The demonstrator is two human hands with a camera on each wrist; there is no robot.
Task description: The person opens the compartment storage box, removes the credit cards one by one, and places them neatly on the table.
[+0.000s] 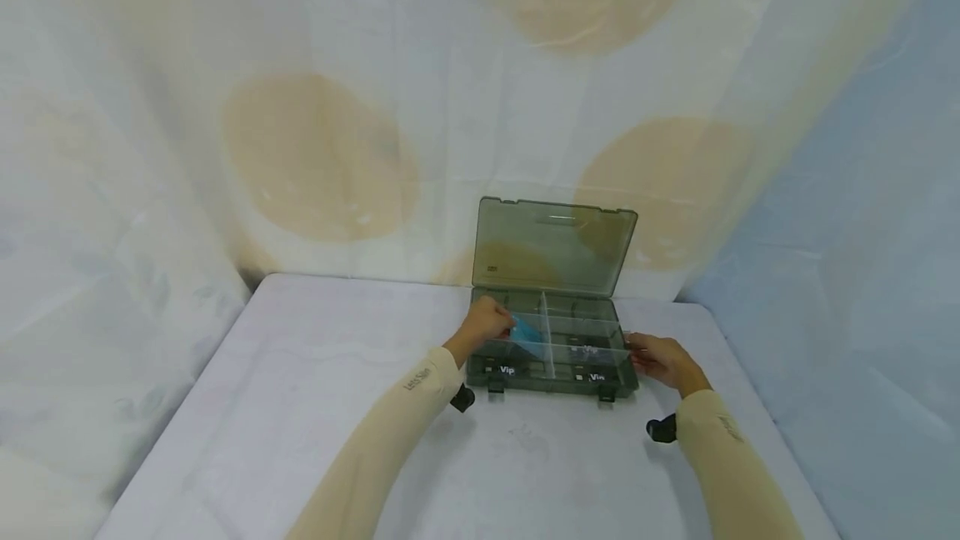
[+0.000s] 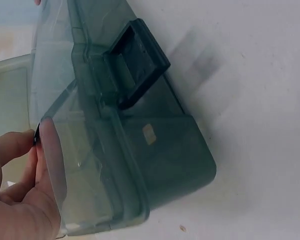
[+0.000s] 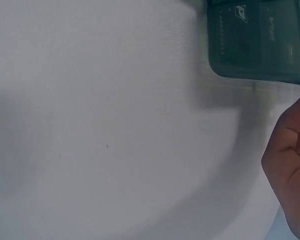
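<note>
Standing on the desk (image 1: 300, 407) near its back edge is one box (image 1: 551, 377), smoky green and see-through, with its lid (image 1: 553, 247) tipped up against the draped cloth behind. Clear dividers split the inside into several compartments; I cannot count them surely. Two dark latches (image 1: 606, 395) hang off the front wall, and the left wrist view shows one of them close up. White "Vip" lettering shows on at least three cards (image 1: 507, 370) lying in the near compartments, though the walls blur them.

Two hands are at work. The left hand (image 1: 487, 325) reaches into the left half of the box, its fingers (image 1: 504, 322) curled and pinching one blue card (image 1: 529, 335), which stands tilted against a divider. In the left wrist view only the thumb side of that hand shows, pressed to a clear wall, and the blue card is hidden. The right hand (image 1: 662, 358) rests against the right end of the box with its fingers bent round the corner; how firmly they hold it I cannot tell. The right wrist view cuts that hand off at the frame edge and catches only a corner of the box.
</note>
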